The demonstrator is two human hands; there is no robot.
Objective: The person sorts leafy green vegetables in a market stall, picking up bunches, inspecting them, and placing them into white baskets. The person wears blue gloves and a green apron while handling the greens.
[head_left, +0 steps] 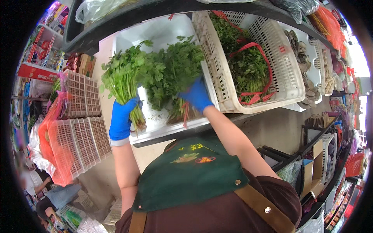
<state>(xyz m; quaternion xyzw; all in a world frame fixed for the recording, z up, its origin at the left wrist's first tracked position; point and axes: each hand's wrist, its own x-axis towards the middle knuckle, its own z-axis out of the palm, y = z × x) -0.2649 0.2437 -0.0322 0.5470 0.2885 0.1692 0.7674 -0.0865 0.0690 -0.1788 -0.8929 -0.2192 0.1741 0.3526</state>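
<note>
My left hand [122, 118], in a blue glove, is closed round the stems of a bunch of leafy celery [120, 77]. Its leaves point away from me and its root ends hang below the fist. A white tray [163, 28] lies under it, holding more celery [163, 72] on its right side. At that darker pile is my right hand [197, 95], also gloved in blue. Motion blurs it and its fingertips are lost against the leaves, so its grip is unclear. A red tie [185, 113] shows round the stems beside it.
Right of the tray stands a white slotted crate [285, 62] with greens bound in red ribbon. Farther right are mushrooms [305, 66]. A dark shelf bar [155, 15] crosses the far side. Stacked crates [83, 139], partly covered by an orange net bag [58, 151], stand at left.
</note>
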